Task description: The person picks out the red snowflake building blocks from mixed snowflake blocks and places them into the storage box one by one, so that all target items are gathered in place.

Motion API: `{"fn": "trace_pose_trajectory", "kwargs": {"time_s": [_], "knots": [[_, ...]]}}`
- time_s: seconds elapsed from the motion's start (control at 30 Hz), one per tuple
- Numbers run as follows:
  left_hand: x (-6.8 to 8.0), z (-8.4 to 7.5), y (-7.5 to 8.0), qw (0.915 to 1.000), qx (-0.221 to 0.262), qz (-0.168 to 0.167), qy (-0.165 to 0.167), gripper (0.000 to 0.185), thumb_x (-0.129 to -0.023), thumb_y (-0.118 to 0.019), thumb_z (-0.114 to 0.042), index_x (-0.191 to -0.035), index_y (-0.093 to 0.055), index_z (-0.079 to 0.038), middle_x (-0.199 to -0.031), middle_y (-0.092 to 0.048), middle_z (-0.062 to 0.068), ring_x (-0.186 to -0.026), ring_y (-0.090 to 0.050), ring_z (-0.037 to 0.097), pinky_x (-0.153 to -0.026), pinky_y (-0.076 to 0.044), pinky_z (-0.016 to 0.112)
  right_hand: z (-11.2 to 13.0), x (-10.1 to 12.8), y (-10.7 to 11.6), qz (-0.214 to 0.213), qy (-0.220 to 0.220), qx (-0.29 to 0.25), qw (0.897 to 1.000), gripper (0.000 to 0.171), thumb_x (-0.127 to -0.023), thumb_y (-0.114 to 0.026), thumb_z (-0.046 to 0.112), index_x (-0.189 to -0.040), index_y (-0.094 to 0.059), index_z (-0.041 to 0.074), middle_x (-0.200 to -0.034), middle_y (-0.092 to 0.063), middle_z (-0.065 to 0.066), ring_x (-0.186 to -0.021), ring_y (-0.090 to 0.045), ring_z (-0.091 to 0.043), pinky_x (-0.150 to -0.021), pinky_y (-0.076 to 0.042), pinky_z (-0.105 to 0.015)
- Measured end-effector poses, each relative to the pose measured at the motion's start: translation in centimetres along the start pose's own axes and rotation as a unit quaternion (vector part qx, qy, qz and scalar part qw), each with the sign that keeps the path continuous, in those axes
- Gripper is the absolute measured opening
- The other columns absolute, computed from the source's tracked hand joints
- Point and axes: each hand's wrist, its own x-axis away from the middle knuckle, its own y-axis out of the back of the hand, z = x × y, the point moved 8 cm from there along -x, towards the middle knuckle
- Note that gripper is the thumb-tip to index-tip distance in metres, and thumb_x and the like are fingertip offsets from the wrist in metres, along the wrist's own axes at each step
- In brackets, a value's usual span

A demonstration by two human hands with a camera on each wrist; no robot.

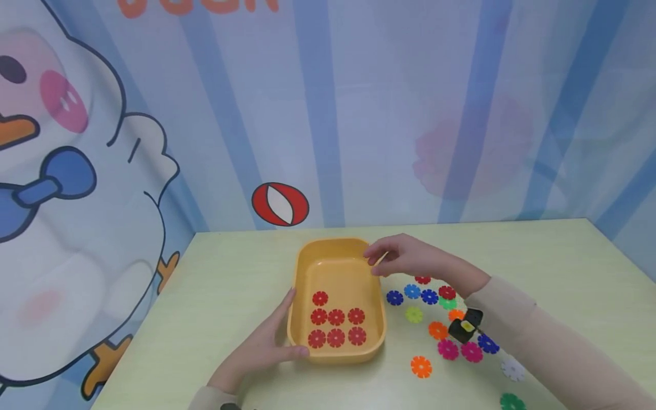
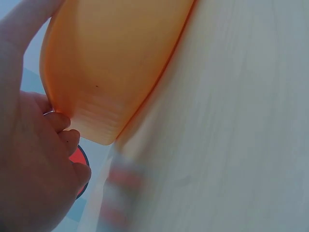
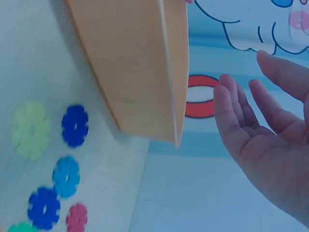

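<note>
An orange-yellow plastic tray stands on the table, with several red notched discs lying in rows in its near half. My left hand holds the tray at its near left corner. Its thumb is at the near edge and a finger lies along the left side; in the left wrist view, other fingers curl against the tray wall. Over the tray's far right rim hovers my right hand, fingers loosely bent and apart. The right wrist view shows nothing in that hand.
Right of the tray lie loose notched discs: dark blue, yellow-green, orange, magenta, white and green. Some lie partly under the right forearm. A printed cloth hangs behind the table.
</note>
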Motion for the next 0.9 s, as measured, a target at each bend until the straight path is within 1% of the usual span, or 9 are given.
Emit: {"fn": "trace_pose_trajectory", "kwargs": {"time_s": [0.1,0.2,0.37,0.47,0.57,0.67,0.8,0.9], "knots": [[0.0,-0.1,0.0,1.0,0.001,0.001,-0.001,0.112,-0.072,-0.08,-0.053,-0.156,-0.009,-0.031,-0.162,-0.008,-0.005,-0.148,-0.007,0.032,-0.111,-0.02,0.066,-1.0,1.7,1.3,-0.022,-0.015,0.003,1.0,0.04,-0.09,-0.068,0.019,-0.126,-0.059,0.004,-0.117,-0.063,-0.012,-0.101,-0.065,-0.022,-0.081,-0.058,-0.034],[0.0,-0.1,-0.1,1.0,0.001,0.002,-0.003,0.111,-0.072,-0.079,-0.053,-0.156,-0.009,-0.031,-0.162,-0.008,-0.005,-0.148,-0.007,0.032,-0.111,-0.019,0.066,-2.2,3.2,2.3,-0.039,-0.016,0.002,0.999,0.041,-0.09,-0.069,0.022,-0.126,-0.059,0.005,-0.116,-0.063,-0.011,-0.097,-0.065,-0.022,-0.079,-0.058,-0.036],[0.0,0.0,-0.1,1.0,0.002,0.004,-0.006,0.111,-0.072,-0.079,-0.053,-0.156,-0.009,-0.031,-0.162,-0.007,-0.005,-0.148,-0.007,0.032,-0.111,-0.019,0.066,-4.3,5.7,4.0,-0.063,-0.007,-0.012,0.998,0.045,-0.09,-0.069,0.022,-0.128,-0.056,0.002,-0.118,-0.062,-0.015,-0.098,-0.065,-0.027,-0.084,-0.058,-0.04],[0.0,0.1,0.0,1.0,0.001,0.004,-0.008,0.112,-0.072,-0.079,-0.053,-0.156,-0.009,-0.031,-0.162,-0.008,-0.004,-0.148,-0.007,0.032,-0.111,-0.019,0.066,-5.9,6.8,4.7,-0.082,-0.013,-0.019,0.996,0.047,-0.09,-0.069,0.022,-0.129,-0.055,0.0,-0.119,-0.062,-0.017,-0.1,-0.064,-0.025,-0.086,-0.057,-0.04],[0.0,0.2,0.0,1.0,0.001,0.004,-0.008,0.111,-0.072,-0.079,-0.052,-0.156,-0.009,-0.03,-0.162,-0.008,-0.003,-0.148,-0.008,0.032,-0.111,-0.019,0.066,-7.8,7.4,5.0,-0.092,-0.027,-0.031,0.995,0.049,-0.09,-0.069,0.022,-0.129,-0.053,-0.003,-0.12,-0.06,-0.021,-0.101,-0.063,-0.024,-0.087,-0.057,-0.039],[0.0,0.1,0.0,1.0,0.001,0.004,-0.008,0.112,-0.072,-0.08,-0.052,-0.156,-0.009,-0.029,-0.162,-0.009,-0.003,-0.148,-0.008,0.032,-0.111,-0.02,0.066,-9.7,7.8,4.9,-0.099,-0.046,-0.027,0.994,0.051,-0.089,-0.069,0.021,-0.129,-0.052,-0.005,-0.12,-0.06,-0.022,-0.101,-0.062,-0.024,-0.085,-0.057,-0.034],[0.0,0.1,0.0,1.0,0.003,0.003,-0.008,0.112,-0.072,-0.08,-0.053,-0.156,-0.009,-0.03,-0.162,-0.009,-0.004,-0.148,-0.008,0.032,-0.111,-0.02,0.066,-11.2,7.8,4.9,-0.106,-0.066,0.003,0.992,0.049,-0.087,-0.071,0.021,-0.126,-0.055,-0.004,-0.115,-0.062,-0.019,-0.099,-0.061,-0.024,-0.081,-0.056,-0.027],[0.0,0.0,0.0,1.0,0.003,0.003,-0.009,0.111,-0.072,-0.079,-0.053,-0.156,-0.01,-0.029,-0.162,-0.009,-0.004,-0.148,-0.008,0.032,-0.111,-0.02,0.066,-11.9,7.8,5.0,-0.106,-0.078,0.023,0.991,0.049,-0.086,-0.073,0.023,-0.124,-0.057,-0.003,-0.11,-0.063,-0.015,-0.094,-0.061,-0.022,-0.079,-0.055,-0.028]]}}
